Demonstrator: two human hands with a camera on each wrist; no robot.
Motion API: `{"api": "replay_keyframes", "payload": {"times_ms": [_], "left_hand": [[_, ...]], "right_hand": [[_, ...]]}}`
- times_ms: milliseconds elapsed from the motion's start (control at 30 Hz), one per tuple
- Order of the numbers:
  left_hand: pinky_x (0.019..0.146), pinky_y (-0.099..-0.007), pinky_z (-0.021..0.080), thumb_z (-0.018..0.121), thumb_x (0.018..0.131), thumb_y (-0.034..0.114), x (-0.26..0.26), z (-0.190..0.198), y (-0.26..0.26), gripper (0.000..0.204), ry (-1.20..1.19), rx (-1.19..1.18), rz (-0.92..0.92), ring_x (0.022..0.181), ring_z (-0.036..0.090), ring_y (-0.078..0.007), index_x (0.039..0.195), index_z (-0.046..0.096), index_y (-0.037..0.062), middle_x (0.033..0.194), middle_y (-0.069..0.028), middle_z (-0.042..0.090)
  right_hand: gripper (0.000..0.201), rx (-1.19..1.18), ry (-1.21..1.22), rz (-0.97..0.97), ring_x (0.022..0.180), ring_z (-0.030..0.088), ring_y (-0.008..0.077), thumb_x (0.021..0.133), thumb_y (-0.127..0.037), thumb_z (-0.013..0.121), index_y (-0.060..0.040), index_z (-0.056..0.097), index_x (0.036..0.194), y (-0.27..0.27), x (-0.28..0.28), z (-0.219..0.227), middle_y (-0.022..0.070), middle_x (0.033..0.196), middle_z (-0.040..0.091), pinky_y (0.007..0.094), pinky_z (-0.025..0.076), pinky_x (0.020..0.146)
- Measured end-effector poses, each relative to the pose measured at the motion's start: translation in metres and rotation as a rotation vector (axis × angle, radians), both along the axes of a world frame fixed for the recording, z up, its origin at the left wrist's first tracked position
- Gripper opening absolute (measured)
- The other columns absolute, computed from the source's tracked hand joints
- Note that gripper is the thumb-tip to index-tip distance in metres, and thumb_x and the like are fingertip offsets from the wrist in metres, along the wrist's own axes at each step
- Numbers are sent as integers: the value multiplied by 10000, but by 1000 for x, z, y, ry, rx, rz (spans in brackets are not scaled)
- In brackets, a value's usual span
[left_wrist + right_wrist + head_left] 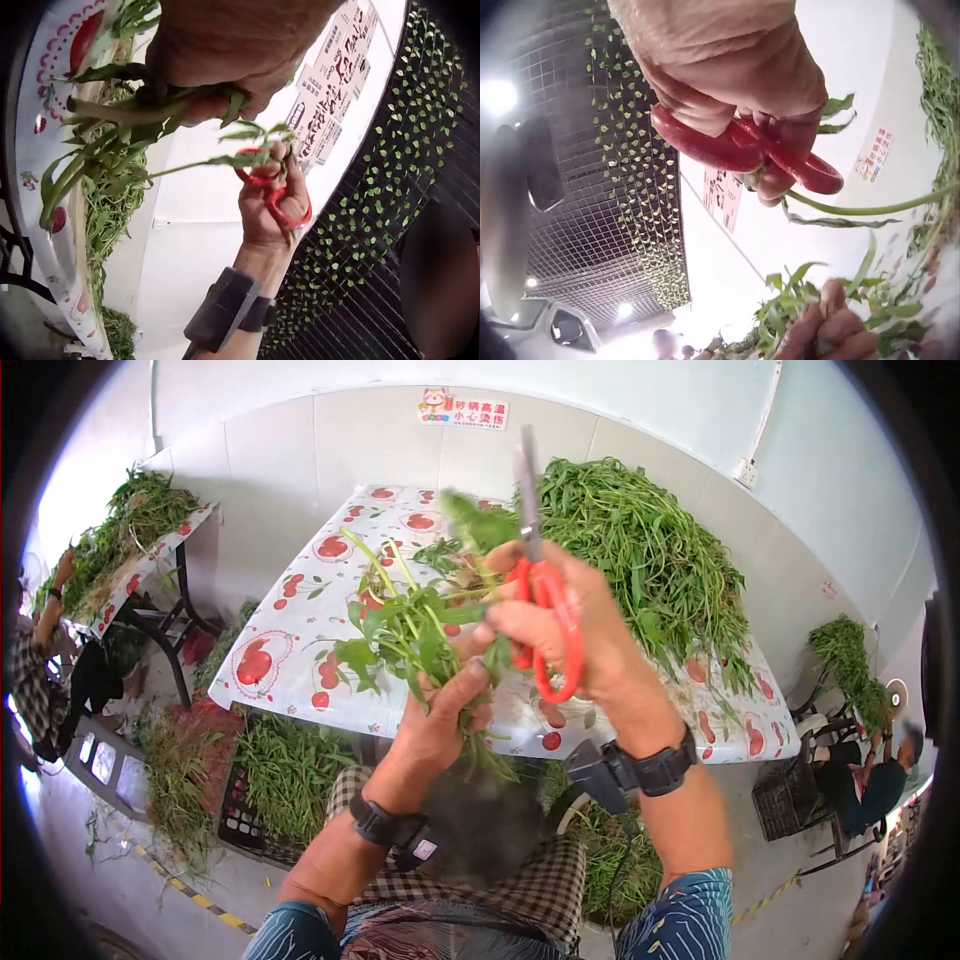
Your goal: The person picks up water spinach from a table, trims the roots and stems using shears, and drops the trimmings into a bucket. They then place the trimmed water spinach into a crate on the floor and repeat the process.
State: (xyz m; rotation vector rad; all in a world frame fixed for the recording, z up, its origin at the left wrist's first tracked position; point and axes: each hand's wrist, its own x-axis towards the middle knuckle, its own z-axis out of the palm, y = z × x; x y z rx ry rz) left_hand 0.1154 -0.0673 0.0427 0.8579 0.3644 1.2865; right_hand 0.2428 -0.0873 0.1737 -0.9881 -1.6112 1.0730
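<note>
My left hand (435,730) holds a bunch of leafy green stems (405,625) over the front part of the table, its thumb lying across them. To the right and slightly higher, my right hand (595,625) grips red-handled scissors (573,635), whose blades point up and away from me. In the left wrist view, the same right hand also pinches a single leafy stem (187,166) at its fingertips. That stem (870,210) stretches sideways from beneath the scissor handles in the right wrist view. The bunch's cut-looking stem ends stick out past my left fingers.
A large heap of greens (640,560) covers the right of the table with a fruit-print cloth (280,620). Below stand a black crate (235,815) of greens and more greens (610,850) near my legs. Other people sit at side tables left and right.
</note>
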Motion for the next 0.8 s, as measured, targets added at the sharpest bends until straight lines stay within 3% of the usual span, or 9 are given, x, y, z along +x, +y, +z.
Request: {"api": "replay_keyframes", "payload": {"times_ms": [133,233,267,333,400,500,667,800], "left_hand": [[449,-221,364,604,811,179,-2,-21,5,256,6,32,-15,579,476,-88,1023,508,71,780,-16,540],[447,-224,344,603,814,181,-13,-29,8,214,47,-71,142,554,445,-90,989,533,79,773,-16,531],[446,-225,335,605,815,184,-20,-31,9,202,68,-122,207,540,430,-93,978,545,82,766,-17,525],[449,-228,333,588,823,161,-38,-42,13,182,-31,-231,233,543,419,-92,978,541,78,763,-14,515],[451,-230,330,574,829,141,-57,-51,16,168,-88,-294,245,541,407,-91,978,538,75,758,-10,505],[446,-227,315,539,845,117,-79,-59,17,133,-100,-296,261,526,375,-94,969,535,71,737,-8,484],[438,-219,294,531,840,106,-90,-62,14,141,-99,-379,302,523,377,-78,976,506,76,741,-14,502],[438,-214,303,518,848,110,-80,-61,12,151,-123,-362,188,527,380,-81,994,503,75,748,-14,510]], "right_hand": [[374,11,142,156,695,573,106,782,-112,600,22,452,1098,17,-11,-36,70,837,584,207,463,522],[367,-79,84,-31,709,577,112,796,-118,585,19,450,1108,18,6,-37,79,839,589,207,470,523],[378,-11,-17,-121,679,585,119,794,-134,594,10,453,1114,15,23,-37,95,829,596,212,469,504],[420,-65,92,-228,591,568,116,783,-183,617,7,447,1117,12,63,-39,103,805,599,206,449,467],[386,-26,101,-511,509,486,88,769,-221,624,-10,483,1061,-2,92,-49,72,748,580,203,390,444],[426,-100,115,-583,500,485,97,812,-319,584,-23,455,1091,-26,133,-71,76,792,592,221,399,432],[589,-351,148,-379,664,531,109,832,-471,519,-29,390,1200,-80,140,-133,71,921,577,229,451,537],[681,-514,12,-147,799,536,134,832,-536,475,-20,348,1258,-109,116,-159,96,1017,546,254,458,686]]}}
